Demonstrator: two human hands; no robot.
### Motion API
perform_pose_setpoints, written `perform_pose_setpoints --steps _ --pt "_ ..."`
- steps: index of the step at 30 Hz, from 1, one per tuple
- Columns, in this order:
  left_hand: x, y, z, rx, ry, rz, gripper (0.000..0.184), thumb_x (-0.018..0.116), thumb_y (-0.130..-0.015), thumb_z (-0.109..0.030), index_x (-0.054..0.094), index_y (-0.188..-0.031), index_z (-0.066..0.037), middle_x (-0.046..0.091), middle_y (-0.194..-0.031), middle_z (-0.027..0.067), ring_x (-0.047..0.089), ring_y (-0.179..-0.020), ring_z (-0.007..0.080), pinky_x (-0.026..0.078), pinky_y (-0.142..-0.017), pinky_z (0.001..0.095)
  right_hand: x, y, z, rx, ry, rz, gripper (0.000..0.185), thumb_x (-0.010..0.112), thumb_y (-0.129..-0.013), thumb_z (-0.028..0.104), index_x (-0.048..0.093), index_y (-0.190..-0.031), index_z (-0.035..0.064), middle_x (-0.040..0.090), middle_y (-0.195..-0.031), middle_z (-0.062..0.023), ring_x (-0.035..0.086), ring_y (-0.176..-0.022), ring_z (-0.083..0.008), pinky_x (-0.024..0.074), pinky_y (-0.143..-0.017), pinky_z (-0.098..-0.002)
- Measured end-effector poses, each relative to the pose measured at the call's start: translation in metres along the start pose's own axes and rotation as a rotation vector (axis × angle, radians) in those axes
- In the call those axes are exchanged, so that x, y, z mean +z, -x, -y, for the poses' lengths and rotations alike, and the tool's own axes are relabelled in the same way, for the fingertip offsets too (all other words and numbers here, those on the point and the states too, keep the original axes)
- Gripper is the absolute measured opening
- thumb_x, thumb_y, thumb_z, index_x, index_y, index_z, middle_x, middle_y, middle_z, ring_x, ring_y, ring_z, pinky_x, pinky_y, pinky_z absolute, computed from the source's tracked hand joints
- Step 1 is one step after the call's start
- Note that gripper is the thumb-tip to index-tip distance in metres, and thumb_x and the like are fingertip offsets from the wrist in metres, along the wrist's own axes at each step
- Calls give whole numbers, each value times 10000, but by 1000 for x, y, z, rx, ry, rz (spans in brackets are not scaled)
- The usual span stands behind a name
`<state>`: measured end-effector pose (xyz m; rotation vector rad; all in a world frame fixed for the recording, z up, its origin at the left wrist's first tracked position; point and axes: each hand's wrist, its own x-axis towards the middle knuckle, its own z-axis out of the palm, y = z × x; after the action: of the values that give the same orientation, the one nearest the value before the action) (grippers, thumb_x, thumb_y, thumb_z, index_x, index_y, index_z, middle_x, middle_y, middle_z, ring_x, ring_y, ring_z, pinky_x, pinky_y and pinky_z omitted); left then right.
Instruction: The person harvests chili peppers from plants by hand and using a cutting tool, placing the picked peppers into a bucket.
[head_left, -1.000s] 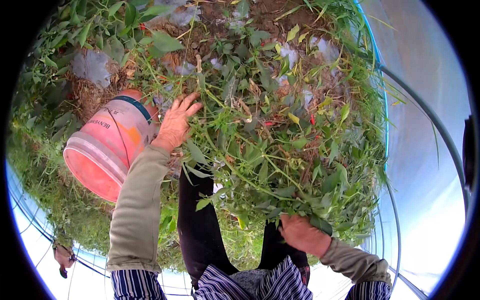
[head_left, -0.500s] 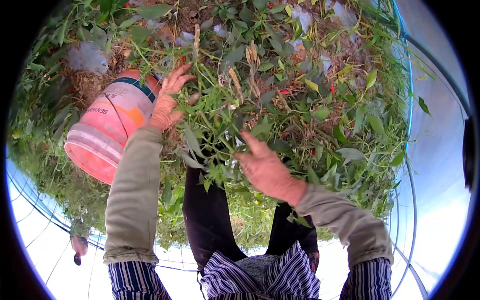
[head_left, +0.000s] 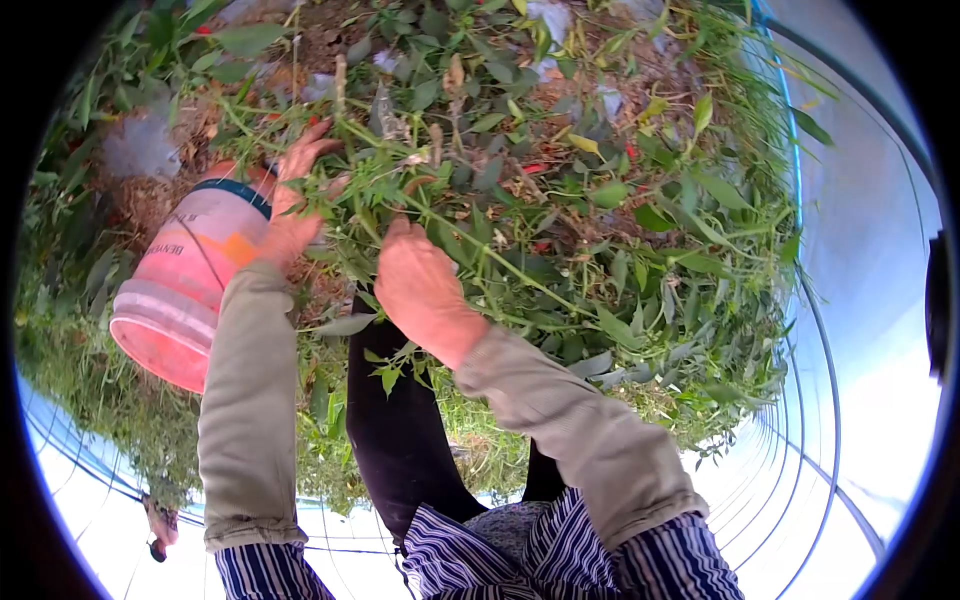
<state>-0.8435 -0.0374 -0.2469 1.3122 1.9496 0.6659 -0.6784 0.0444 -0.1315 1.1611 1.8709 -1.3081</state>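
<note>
My left hand [head_left: 290, 205] is among the leaves beside a pink bucket [head_left: 185, 265], its fingers stretched out and apart. Slightly blurred, my right hand [head_left: 425, 290] has curled fingers at the green pepper stems [head_left: 470, 240] in the middle. Leaves and the back of the hand hide what its fingertips pinch. A long leafy stem runs from near this hand toward the lower right. Small red peppers [head_left: 535, 168] show among the foliage. Printed lettering and a dark band mark the bucket, whose rim faces the bottom of the view.
Dense leafy plants surround both hands, with dry straw-like litter [head_left: 190, 130] and pale sheeting [head_left: 140, 145] beneath. A blue-edged plastic wall [head_left: 860, 230] with curved pipes stands on the right. Another person [head_left: 162, 525] appears far off at lower left.
My right hand has moved left and up toward my left hand, its fingers curling in among the stems. The long stem now shows stretched out to the right. The view has shifted slightly.
</note>
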Motion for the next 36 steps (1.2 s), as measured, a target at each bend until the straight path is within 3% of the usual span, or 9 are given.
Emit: perform_pose_setpoints --steps 9,16,19,23,25,28,30,33,36 --pt "3 -1 2 -48 22 19 375 638 -763 -229 528 -1097 -99 437 -1301 109 402 -1209 279 290 -1008 399 7 -15 -14 143 -237 -90 304 585 -815 219 485 -972 -20 596 -847 -238 597 -768 -396 488 -682 -452" --pt "-1 -6 1 -36 20 51 490 562 -792 -382 509 -1166 -71 395 -1319 184 449 -1165 323 391 -946 410 11 42 -48 -277 -237 -294 190 585 -826 127 461 -897 2 452 -888 -150 561 -630 -319 479 -589 -391" --pt "4 -4 -6 -62 4 71 439 573 -784 -308 506 -1155 -83 387 -1330 157 397 -1207 311 343 -979 400 4 52 -59 -188 -677 -89 174 569 -856 147 441 -852 30 451 -774 -80 477 -617 -142 418 -554 -304" --pt "4 -1 -18 -65 -83 73 432 608 -734 -190 501 -1143 -102 371 -1351 117 343 -1250 287 274 -1020 385 -31 70 -54 54 -805 209 160 547 -858 134 432 -875 25 467 -624 -39 460 -537 -134 407 -484 -293" --pt "5 5 -13 -66 -166 73 436 613 -719 -169 506 -1138 -111 376 -1347 112 345 -1248 282 243 -1026 392 -22 104 -65 -189 -815 34 166 558 -853 134 435 -869 24 493 -607 -34 460 -497 -106 377 -427 -267" --pt "15 11 -1 -123 -135 74 446 632 -705 -158 509 -1132 -118 382 -1342 110 347 -1246 275 244 -1020 388 -57 159 -62 87 -853 701 203 597 -826 143 443 -909 38 568 -647 -81 573 -517 -168 450 -451 -297" --pt "19 14 9 -170 -77 128 461 652 -690 -150 511 -1128 -120 387 -1334 108 355 -1236 267 250 -1014 374 -73 186 -67 77 -881 738 193 609 -828 218 486 -851 71 551 -640 -58 585 -628 -143 457 -532 -314" --pt "39 34 33 -196 48 98 465 658 -685 -153 511 -1125 -119 390 -1332 106 358 -1230 268 250 -1014 373 -113 183 -63 -407 -498 360 233 623 -813 273 523 -714 87 574 -683 -18 595 -752 -137 451 -645 -344" --pt "35 29 42 -170 89 54 467 664 -678 -159 510 -1117 -115 392 -1328 106 363 -1221 273 251 -1011 378 -144 115 -75 -493 -383 -98 177 615 -798 189 546 -699 59 620 -766 -35 635 -790 -175 479 -626 -329"
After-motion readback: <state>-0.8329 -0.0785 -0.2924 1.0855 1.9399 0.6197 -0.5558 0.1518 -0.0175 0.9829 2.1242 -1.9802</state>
